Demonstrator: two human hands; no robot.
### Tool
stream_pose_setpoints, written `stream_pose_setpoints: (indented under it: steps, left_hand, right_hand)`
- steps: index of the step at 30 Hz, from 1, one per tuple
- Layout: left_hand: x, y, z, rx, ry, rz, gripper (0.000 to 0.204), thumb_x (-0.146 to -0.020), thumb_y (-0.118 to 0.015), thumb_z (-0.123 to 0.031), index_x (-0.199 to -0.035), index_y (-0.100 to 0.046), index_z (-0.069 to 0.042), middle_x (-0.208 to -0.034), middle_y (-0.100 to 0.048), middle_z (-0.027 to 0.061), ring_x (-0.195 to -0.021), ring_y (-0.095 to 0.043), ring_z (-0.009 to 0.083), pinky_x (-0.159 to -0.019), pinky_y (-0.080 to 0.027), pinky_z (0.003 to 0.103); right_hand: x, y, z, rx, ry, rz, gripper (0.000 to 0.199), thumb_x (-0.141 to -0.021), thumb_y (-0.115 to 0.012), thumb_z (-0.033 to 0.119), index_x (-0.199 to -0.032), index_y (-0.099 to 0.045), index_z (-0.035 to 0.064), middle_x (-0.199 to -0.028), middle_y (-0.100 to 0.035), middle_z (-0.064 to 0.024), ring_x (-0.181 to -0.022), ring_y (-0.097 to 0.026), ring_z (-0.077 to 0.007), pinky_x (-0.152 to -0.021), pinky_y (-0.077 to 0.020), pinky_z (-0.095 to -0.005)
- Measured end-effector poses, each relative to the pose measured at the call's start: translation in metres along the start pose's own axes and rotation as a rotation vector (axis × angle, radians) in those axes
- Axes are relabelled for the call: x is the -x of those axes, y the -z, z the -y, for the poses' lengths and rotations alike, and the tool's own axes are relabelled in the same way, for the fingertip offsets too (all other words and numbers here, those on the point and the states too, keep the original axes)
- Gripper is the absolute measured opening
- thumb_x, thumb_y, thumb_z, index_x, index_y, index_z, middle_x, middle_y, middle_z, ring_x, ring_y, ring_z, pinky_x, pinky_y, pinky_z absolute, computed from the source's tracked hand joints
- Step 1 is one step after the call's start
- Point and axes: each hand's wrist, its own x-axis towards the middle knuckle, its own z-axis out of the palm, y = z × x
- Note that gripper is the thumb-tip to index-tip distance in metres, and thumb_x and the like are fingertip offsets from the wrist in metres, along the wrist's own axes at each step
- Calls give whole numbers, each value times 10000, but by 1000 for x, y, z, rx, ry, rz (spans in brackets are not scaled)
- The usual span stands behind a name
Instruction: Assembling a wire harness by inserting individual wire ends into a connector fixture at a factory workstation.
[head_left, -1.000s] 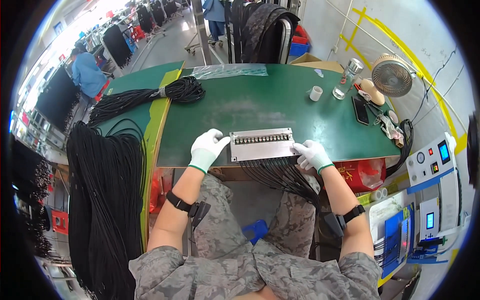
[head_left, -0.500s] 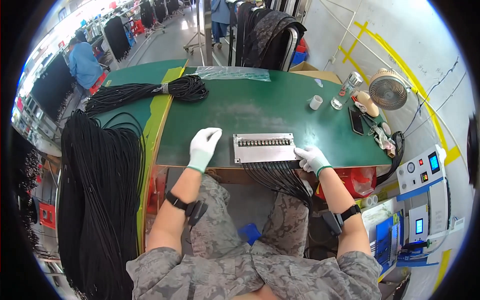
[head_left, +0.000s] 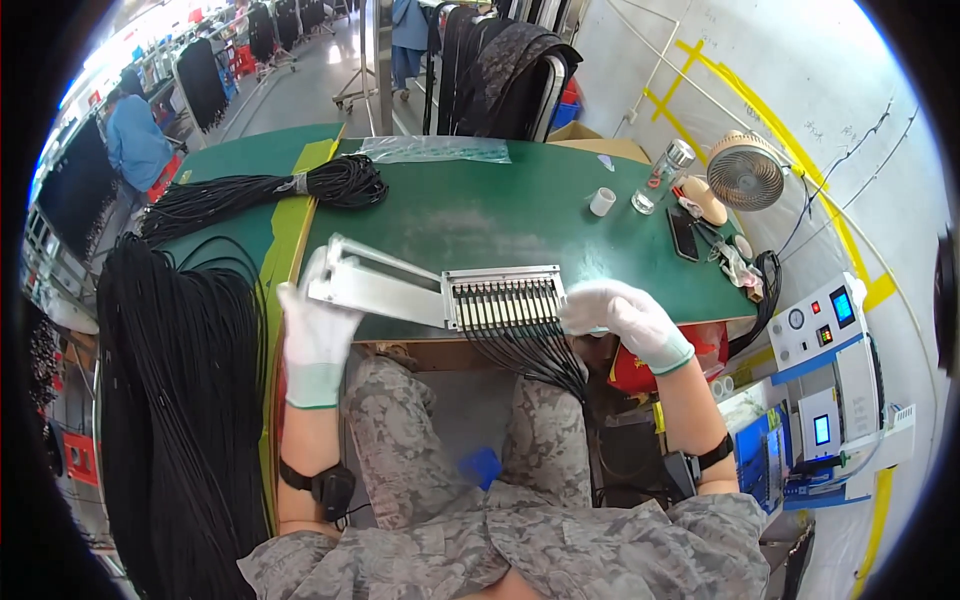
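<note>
A silver metal fixture (head_left: 505,271) lies at the front edge of the green table, its frame lid (head_left: 390,305) swung out to the left. My white-gloved left hand (head_left: 325,335) grips the lid's far left end. Inside the fixture, a row of slim pale connectors (head_left: 508,306) sits side by side, and black cables (head_left: 520,352) run from them over the table edge toward my lap. My right hand (head_left: 635,322), also gloved, is beside the fixture's right end. Its fingers point toward the fixture but are smeared, so their hold is unclear.
Bundled black cables (head_left: 260,190) lie at the back left; a thick cable mass (head_left: 180,420) hangs at the left. A tape roll (head_left: 602,201), glass bottle (head_left: 662,180), phone (head_left: 682,235) and fan (head_left: 745,172) stand or lie at right. A machine with screens (head_left: 825,330) is beyond.
The fixture's lid has opened and swung to the left, baring the connectors. My left hand has moved left and taken hold of the lid. The whole view has shifted slightly.
</note>
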Motion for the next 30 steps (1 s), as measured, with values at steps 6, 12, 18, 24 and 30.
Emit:
stream_pose_setpoints:
  steps: [6, 12, 18, 24, 30]
  left_hand:
    - [28, 58, -19, -1115, -264, -547, 591, -928, -633, -361, -1403, -481, -44, -1413, -475, 216, -1335, -404, 375, -1158, -245, 500]
    - [-25, 13, 34, -2231, -153, 168, 883, -691, -791, -496, -1427, -477, -122, -1461, -417, 235, -1400, -314, 400, -1189, -110, 531]
    - [-43, 24, 65, -2397, -6, 406, 923, -657, -751, -618, -1429, -482, -191, -1440, -439, 212, -1369, -358, 388, -1181, -136, 565]
    - [-31, 42, 66, -2388, -83, 381, 906, -665, -712, -674, -1411, -505, -204, -1403, -475, 194, -1338, -397, 383, -1166, -169, 586]
    - [-37, 37, 66, -2336, -50, 304, 873, -687, -697, -683, -1396, -526, -203, -1403, -475, 207, -1341, -396, 385, -1167, -173, 581]
  right_hand:
    - [61, 76, -128, 419, -489, -201, 630, -927, -613, 430, -1333, -527, -43, -1361, -556, -133, -1237, -530, -229, -1045, -408, -359]
    - [2, 40, -185, -151, -360, 164, 788, -799, -776, 348, -1426, -453, -4, -1413, -520, -123, -1324, -451, -239, -1126, -312, -374]
    - [-32, -18, -235, -295, -252, 143, 596, -906, -668, 187, -1422, -446, -13, -1390, -542, -104, -1296, -488, -217, -1073, -387, -320]
    - [-22, -42, -126, -582, -436, 103, 374, -995, -536, 266, -1265, -561, 9, -700, -511, 2, -543, -441, -121, -582, -406, -306]
    - [-21, -50, -134, -715, -418, 100, 324, -1021, -495, 259, -1222, -576, 17, -600, -402, 57, -468, -350, -78, -547, -380, -301]
